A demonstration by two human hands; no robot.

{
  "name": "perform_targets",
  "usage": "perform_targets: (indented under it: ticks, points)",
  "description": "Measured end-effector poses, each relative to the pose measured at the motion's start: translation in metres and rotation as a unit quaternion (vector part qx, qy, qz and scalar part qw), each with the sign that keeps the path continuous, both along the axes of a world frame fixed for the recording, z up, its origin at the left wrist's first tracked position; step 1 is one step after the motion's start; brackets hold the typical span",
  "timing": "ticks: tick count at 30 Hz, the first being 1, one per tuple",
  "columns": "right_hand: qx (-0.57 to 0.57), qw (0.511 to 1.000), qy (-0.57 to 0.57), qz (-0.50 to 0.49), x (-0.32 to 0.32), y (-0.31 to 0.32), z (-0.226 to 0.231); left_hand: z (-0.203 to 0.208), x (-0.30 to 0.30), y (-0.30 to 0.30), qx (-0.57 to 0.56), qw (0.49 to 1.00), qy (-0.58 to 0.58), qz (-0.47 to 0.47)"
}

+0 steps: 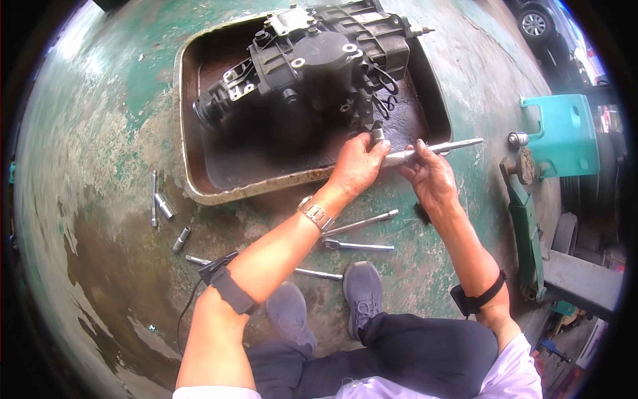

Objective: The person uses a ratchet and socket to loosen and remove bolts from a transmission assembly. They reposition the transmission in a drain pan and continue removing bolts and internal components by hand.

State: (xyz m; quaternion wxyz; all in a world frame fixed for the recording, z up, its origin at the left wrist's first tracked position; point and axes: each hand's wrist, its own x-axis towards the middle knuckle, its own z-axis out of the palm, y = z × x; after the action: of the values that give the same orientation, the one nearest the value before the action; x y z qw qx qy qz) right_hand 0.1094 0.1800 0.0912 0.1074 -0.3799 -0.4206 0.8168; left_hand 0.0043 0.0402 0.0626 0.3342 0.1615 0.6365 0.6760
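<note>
A dark gearbox-like metal assembly (325, 73) lies in a rimmed metal tray (259, 185) with a dark, oily bottom. At the tray's near right edge my left hand (359, 163) is closed around the head end of a silver socket wrench, beside the assembly's lower right end. A short metal socket (378, 135) shows at its fingertips; whether it sits on a bolt I cannot tell. My right hand (430, 174) has its fingers curled round the handle of the silver socket wrench (458, 145), which points right, beyond the tray's rim.
Ratchets and bars (359, 246) lie on the worn green floor between the tray and my shoes (363, 292). Loose sockets (164, 206) and a thin bar (154, 199) are to the left. At the right stand a turquoise plastic stool (570, 133) and a green metal arm (525, 233).
</note>
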Motion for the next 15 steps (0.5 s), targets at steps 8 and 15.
perform_targets:
  ticks: [8, 15]
  points:
    - [0.080, 0.995, 0.053, -0.014, -0.033, 0.030, 0.008, -0.007, -0.018, 0.026, 0.035, 0.981, -0.181, 0.054]
    - [0.084, 0.994, 0.075, 0.014, -0.053, 0.052, 0.011, -0.015, -0.026, 0.035, 0.055, 0.973, -0.203, 0.096]
